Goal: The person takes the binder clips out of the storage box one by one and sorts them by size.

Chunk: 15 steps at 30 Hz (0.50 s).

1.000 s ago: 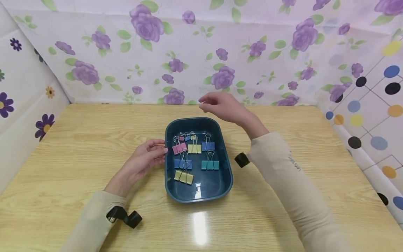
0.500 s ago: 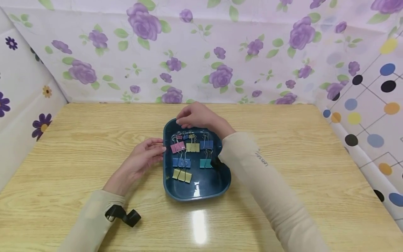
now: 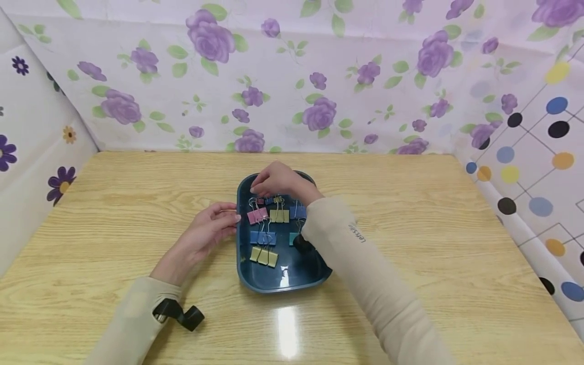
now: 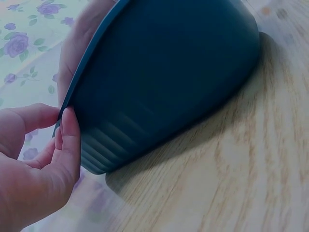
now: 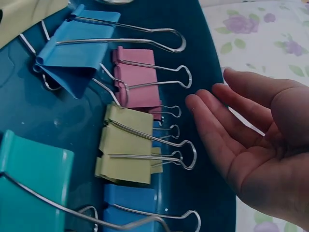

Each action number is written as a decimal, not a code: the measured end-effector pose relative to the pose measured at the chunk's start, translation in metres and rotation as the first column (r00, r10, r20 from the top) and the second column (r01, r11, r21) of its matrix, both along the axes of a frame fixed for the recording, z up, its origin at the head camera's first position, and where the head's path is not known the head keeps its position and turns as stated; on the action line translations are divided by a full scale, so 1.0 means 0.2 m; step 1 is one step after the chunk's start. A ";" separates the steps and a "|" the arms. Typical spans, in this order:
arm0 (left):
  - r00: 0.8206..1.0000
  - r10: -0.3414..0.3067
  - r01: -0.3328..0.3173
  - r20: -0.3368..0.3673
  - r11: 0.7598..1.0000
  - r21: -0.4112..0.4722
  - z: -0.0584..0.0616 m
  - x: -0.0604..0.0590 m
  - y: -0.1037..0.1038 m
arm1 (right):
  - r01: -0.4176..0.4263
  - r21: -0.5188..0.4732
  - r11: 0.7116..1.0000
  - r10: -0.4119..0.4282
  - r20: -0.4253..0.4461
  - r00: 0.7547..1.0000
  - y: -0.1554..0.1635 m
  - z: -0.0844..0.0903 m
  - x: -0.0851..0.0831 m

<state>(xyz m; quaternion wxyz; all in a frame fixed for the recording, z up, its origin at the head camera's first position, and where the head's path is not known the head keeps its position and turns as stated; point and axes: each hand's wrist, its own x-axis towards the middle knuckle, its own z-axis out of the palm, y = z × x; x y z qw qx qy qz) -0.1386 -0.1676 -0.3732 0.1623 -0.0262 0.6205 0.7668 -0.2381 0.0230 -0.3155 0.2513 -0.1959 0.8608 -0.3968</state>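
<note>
1. Head view: the left hand [image 3: 214, 228] steadies the tray [image 3: 278, 281] on the worktop [image 3: 410, 228]; the right hand [image 3: 278, 181] reaches over the far clips.
2. Left wrist: fingers [image 4: 70, 140] pinch the tray's rim.
3. Right wrist: the right hand is released, empty, beside small clips [image 5: 166, 130]. This looks like the reach before picking; closing on one clip comes next.

Left hand [image 4: 34, 164] — fingers [image 4: 70, 140] pinch the dark blue tray's [image 4: 164, 72] rim.

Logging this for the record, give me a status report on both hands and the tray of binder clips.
Left hand holds the tray rim. Right hand open, empty, over small clips at far end. Nothing in the way.
</note>
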 end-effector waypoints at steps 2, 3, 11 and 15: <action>1.000 -0.003 0.003 -0.004 1.000 0.011 0.00 0.00 0.00 | -0.005 0.001 1.000 0.005 0.000 1.000 -0.01 -0.01 0.00; 1.000 -0.005 0.005 -0.006 1.000 0.015 0.00 0.00 0.00 | -0.005 0.000 1.000 0.005 0.006 1.000 -0.01 -0.01 0.00; 1.000 -0.013 0.013 -0.005 0.999 0.044 -0.01 -0.01 -0.01 | -0.003 0.025 1.000 0.002 0.042 0.999 -0.03 -0.03 0.01; 1.000 -0.015 0.016 -0.007 0.999 0.051 -0.02 -0.01 0.00 | -0.030 0.066 0.997 0.029 0.020 0.999 -0.04 -0.04 0.00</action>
